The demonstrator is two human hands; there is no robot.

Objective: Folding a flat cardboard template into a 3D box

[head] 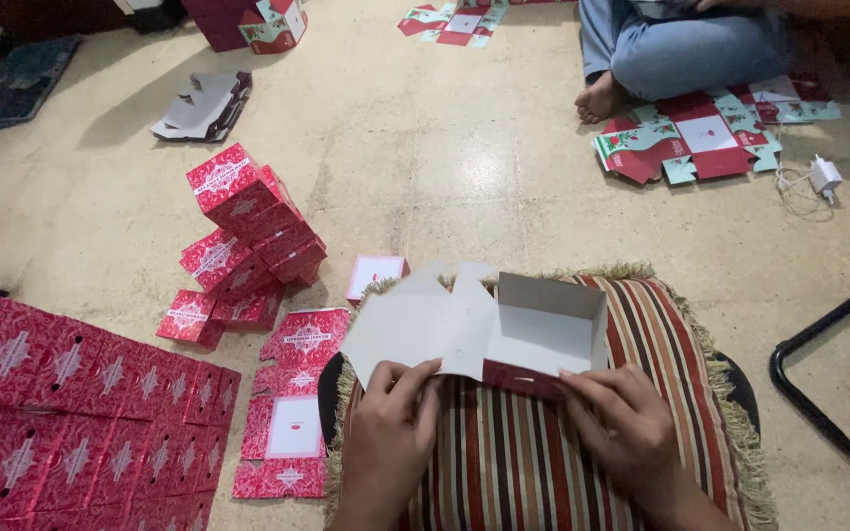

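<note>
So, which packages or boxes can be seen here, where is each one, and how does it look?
Half-folded box: on the striped cushion, held by the left hand and right hand; white inside, red outside.
Pile of finished boxes: floor, left of centre; red, white ornament.
Rows of red boxes: lower left.
Flat blanks: beside the cushion; red and white.
Flat blanks: by another person's foot; red, green, white.
</note>
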